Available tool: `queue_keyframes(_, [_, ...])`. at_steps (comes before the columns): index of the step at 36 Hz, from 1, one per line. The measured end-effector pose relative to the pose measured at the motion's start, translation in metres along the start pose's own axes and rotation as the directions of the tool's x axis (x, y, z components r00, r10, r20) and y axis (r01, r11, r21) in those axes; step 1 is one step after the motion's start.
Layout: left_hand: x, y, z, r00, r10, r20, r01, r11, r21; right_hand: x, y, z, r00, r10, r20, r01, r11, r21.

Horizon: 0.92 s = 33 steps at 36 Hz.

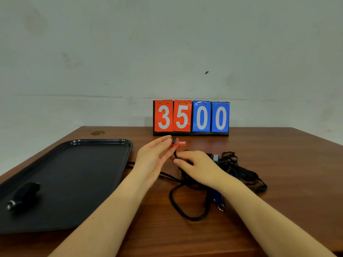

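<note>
flip scoreboard (191,117) showing 3500 on wooden table (282,164)

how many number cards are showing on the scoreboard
4, side by side on the scoreboard at the far edge of the table: red 3, red 5, left blue 0, right blue 0. Others may be stacked behind them.

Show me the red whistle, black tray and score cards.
red whistle (181,143), head view, its red body.
black tray (78,169), head view, its bare floor.
score cards (202,117), head view, a blue card.

Stained pale wall (130,52), brown wooden table (278,164)
</note>
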<state>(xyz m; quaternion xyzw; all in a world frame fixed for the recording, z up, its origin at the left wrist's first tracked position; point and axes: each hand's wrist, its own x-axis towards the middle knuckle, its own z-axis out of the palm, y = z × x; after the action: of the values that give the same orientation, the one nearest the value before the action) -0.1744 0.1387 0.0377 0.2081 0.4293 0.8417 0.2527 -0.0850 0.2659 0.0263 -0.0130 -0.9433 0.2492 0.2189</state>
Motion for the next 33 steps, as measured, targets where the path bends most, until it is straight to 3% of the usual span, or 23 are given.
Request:
queue_keyframes(4, [0.000, -0.002, -0.001, 0.991, 0.099, -0.094, -0.075, 0.970, 0.230, -0.002, -0.004, 0.002, 0.995, -0.028, 0.100, 0.036, 0.996, -0.078])
queue_keyframes(7, [0.000, -0.003, -0.001, 0.974, 0.166, -0.154, -0.098, 0.923, 0.371, -0.002, -0.005, 0.003, 0.993, -0.058, 0.101, 0.068, 0.993, -0.093])
queue_keyframes(15, [-0.001, -0.001, -0.002, 0.940, 0.263, -0.217, -0.141, 0.879, 0.455, -0.003, -0.007, -0.002, 0.997, -0.068, 0.040, 0.072, 0.992, -0.108])
queue_keyframes(21, [0.000, -0.004, -0.001, 0.924, 0.215, -0.315, -0.082, 0.919, 0.385, -0.003, -0.005, -0.003, 0.995, -0.050, 0.081, 0.056, 0.996, -0.073])
queue_keyframes(25, [0.000, -0.001, -0.004, 0.949, 0.093, -0.300, -0.018, 0.970, 0.243, -0.003, -0.005, -0.002, 0.995, -0.047, 0.091, 0.053, 0.996, -0.065])
queue_keyframes(33, [0.003, -0.002, -0.006, 0.964, 0.086, -0.251, -0.018, 0.965, 0.260, -0.003, -0.001, -0.007, 0.997, -0.051, 0.058, 0.059, 0.989, -0.135])
